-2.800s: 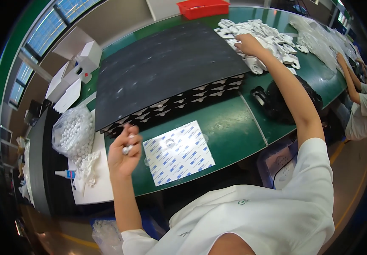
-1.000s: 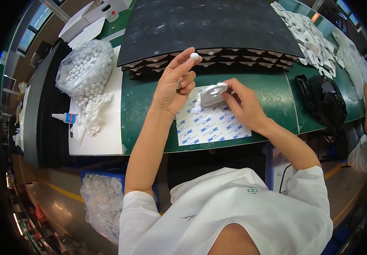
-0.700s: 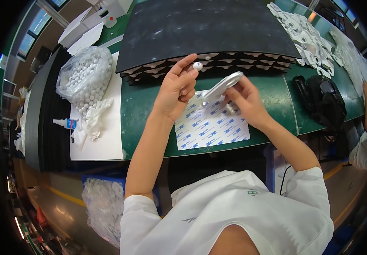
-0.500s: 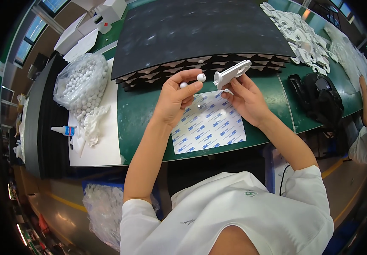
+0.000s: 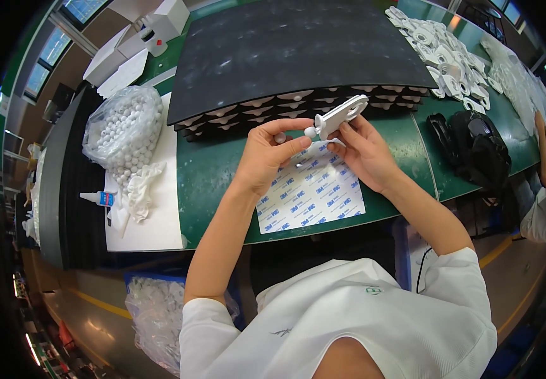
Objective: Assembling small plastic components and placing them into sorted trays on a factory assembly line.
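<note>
Between the thumb and forefinger of my left hand (image 5: 261,158) is a small white ball (image 5: 311,132). A second white ball (image 5: 280,137) is tucked among that hand's fingers. My right hand (image 5: 368,155) grips a white plastic part (image 5: 337,120), a flat piece with a ring at its far end and a flared socket at the end facing my left hand. The pinched ball is right at this socket; whether it sits inside cannot be made out. Beneath both hands lies a sheet of white backing paper with blue print (image 5: 311,196).
A bag of white balls (image 5: 124,126) stands left, by a glue bottle (image 5: 99,198) and crumpled white cloth (image 5: 139,192). Stacked black trays (image 5: 298,50) fill the back. White plastic parts (image 5: 443,57) heap at far right, behind a black bag (image 5: 478,145). Another person's arm (image 5: 545,151) shows at right.
My left hand has brought the pinched ball right and slightly down, closing the gap to the part's socket. My right hand has shifted slightly left and down with the part.
</note>
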{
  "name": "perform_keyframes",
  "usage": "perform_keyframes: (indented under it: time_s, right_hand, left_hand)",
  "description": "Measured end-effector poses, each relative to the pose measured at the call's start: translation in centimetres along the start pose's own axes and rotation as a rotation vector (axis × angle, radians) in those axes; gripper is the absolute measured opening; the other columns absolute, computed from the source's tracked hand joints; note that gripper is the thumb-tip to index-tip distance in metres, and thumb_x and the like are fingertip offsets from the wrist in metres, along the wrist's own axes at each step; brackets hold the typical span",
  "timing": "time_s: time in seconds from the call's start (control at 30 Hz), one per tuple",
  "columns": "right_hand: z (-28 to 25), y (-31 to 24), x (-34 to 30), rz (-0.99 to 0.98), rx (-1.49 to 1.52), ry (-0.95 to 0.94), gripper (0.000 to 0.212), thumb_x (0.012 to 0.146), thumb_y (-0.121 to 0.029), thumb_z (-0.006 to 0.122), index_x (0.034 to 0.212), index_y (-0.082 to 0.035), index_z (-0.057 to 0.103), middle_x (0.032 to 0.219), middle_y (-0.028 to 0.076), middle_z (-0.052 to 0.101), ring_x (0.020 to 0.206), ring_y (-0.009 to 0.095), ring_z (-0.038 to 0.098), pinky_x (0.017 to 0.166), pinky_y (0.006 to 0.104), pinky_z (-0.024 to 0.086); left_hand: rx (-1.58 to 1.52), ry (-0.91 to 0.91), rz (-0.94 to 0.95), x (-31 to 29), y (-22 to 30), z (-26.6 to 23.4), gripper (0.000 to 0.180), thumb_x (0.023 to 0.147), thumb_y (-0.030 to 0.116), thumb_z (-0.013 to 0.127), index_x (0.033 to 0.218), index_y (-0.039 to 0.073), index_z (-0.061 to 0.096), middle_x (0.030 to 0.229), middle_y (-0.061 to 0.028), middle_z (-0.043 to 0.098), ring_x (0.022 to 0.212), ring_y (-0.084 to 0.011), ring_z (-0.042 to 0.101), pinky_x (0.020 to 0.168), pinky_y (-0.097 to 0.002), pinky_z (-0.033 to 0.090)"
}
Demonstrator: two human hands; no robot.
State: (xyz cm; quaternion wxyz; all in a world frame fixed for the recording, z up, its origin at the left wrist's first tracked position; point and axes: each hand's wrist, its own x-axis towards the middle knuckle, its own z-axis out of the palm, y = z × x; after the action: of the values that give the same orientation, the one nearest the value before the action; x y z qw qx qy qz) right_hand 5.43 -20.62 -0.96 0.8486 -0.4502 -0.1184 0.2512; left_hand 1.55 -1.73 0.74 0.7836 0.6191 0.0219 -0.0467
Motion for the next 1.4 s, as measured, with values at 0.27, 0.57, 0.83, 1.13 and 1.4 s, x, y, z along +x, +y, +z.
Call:
perform_keyframes:
  time_s: [0.27, 0.57, 0.83, 1.13, 1.4]
  right_hand:
    - [0.3, -0.5, -0.4, -0.029, -0.221, -0.002, 0.027, 0.090, -0.014, 0.050, 0.115, -0.005, 0.044, 0.089, 0.003, 0.055, 0.068, 0.007, 0.047, 0.058, 0.0199, 0.039]
    - [5.8, -6.1, 4.4, -0.268, -0.664, -0.292, 0.029, 0.083, -0.014, 0.060, 0.108, -0.003, 0.052, 0.083, -0.001, 0.056, 0.070, 0.005, 0.047, 0.062, 0.0190, 0.038]
    - [11.4, -2.6, 23.1, -0.316, -1.009, -0.102, 0.039, 0.078, -0.016, 0.064, 0.110, 0.002, 0.051, 0.084, 0.010, 0.062, 0.069, 0.012, 0.056, 0.060, 0.0232, 0.046]
    - [14.9, 0.0, 29.5, 0.051, -1.004, 0.009, 0.020, 0.076, -0.016, 0.065, 0.085, 0.003, 0.064, 0.074, 0.010, 0.061, 0.062, 0.014, 0.059, 0.054, 0.0239, 0.051]
    - [15.5, -3.4, 18.5, -0.810, -1.291, -0.237, 0.028, 0.083, -0.028, 0.053, 0.097, -0.006, 0.064, 0.093, 0.012, 0.065, 0.084, 0.030, 0.062, 0.075, 0.0382, 0.047]
  left_hand:
    - [0.258, -0.006, 0.244, 0.1, -0.1, 0.2, 0.020, 0.064, 0.002, 0.074, 0.083, 0.003, 0.067, 0.068, 0.0038, 0.056, 0.055, -0.0001, 0.040, 0.049, -0.0155, 0.031]
    - [-0.119, 0.055, 0.250, -0.5, 0.8, -0.7, 0.039, 0.064, 0.018, 0.079, 0.095, 0.003, 0.060, 0.065, 0.0060, 0.048, 0.054, -0.0010, 0.040, 0.049, -0.0162, 0.033]
    - [-0.238, -0.096, 0.010, 0.3, 1.1, -1.1, 0.054, 0.083, 0.043, 0.058, 0.116, 0.001, 0.048, 0.062, 0.0052, 0.039, 0.048, -0.0017, 0.027, 0.043, -0.0156, 0.020]
    - [-0.378, -0.034, -0.068, 0.2, 1.1, -1.6, 0.035, 0.087, 0.037, 0.055, 0.104, 0.007, 0.055, 0.060, 0.0059, 0.038, 0.044, -0.0013, 0.024, 0.041, -0.0179, 0.017]
    - [-0.334, -0.042, -0.087, 0.3, 1.0, -1.6, 0.027, 0.089, 0.029, 0.052, 0.104, 0.007, 0.054, 0.061, 0.0050, 0.041, 0.045, -0.0026, 0.027, 0.041, -0.0167, 0.020]
